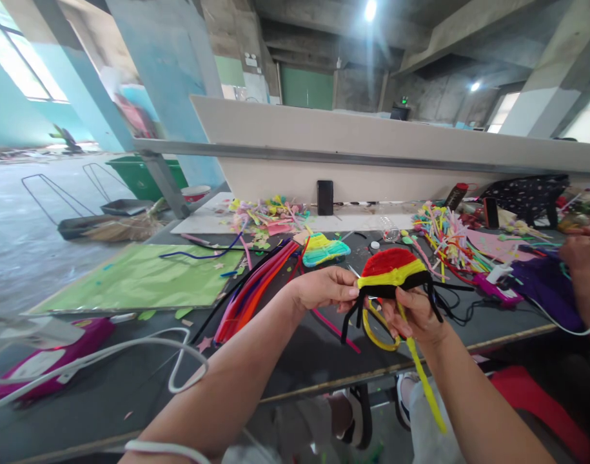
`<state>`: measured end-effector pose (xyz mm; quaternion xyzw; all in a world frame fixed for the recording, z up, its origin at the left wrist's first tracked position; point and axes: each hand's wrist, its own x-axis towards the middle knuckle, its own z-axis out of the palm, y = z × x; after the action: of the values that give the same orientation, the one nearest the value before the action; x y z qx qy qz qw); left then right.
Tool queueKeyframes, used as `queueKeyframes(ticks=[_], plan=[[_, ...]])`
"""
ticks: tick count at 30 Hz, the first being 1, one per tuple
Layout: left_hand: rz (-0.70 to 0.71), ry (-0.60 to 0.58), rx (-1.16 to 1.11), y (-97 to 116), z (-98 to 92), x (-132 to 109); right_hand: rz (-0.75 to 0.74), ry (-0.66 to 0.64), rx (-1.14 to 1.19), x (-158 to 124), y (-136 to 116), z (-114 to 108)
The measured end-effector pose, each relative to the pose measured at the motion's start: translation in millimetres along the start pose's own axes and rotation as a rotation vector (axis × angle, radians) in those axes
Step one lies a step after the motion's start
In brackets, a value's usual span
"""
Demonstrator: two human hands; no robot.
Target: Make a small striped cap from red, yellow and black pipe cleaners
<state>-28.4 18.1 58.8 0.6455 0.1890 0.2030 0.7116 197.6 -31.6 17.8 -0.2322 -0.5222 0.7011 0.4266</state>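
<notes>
A domed craft piece (pixel 389 261), red on top with a yellow band and a black lower edge, is held up above the table's front part. My left hand (pixel 328 288) pinches its left end between thumb and fingers. Under its right half, my right hand (pixel 415 316) grips the lower edge, and a loose yellow strip (pixel 427 386) hangs down from there. Black strips dangle at both ends of the piece. A yellow ring (pixel 379 332) shows just below it, near my right fingers. Behind lies a yellow and turquoise fuzzy piece (pixel 325 249).
Colored fuzzy sticks (pixel 256 290) lie left of centre, beside a green sheet (pixel 144 277). A phone (pixel 325 197) leans on the white divider. Magenta power strips (pixel 498 290) and cables lie at both sides. Another person's hand (pixel 582 258) is at the far right.
</notes>
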Motion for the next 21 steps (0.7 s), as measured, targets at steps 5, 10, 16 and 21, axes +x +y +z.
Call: queueKeyframes(ticks=[5, 10, 16, 21], plan=[[-0.002, 0.096, -0.052, -1, 0.6, 5, -0.022, 0.042, -0.028, -1, -5, 0], [0.009, 0.194, -0.044, 0, 4.3, 10, 0.014, 0.097, -0.05, -2, -7, -4], [0.058, 0.37, 0.046, -3, 7.9, 18, 0.006, 0.215, 0.004, 2, -5, -3], [0.145, 0.611, 0.32, -6, 14.5, 22, -0.009, 0.307, 0.08, 7, -3, 4]])
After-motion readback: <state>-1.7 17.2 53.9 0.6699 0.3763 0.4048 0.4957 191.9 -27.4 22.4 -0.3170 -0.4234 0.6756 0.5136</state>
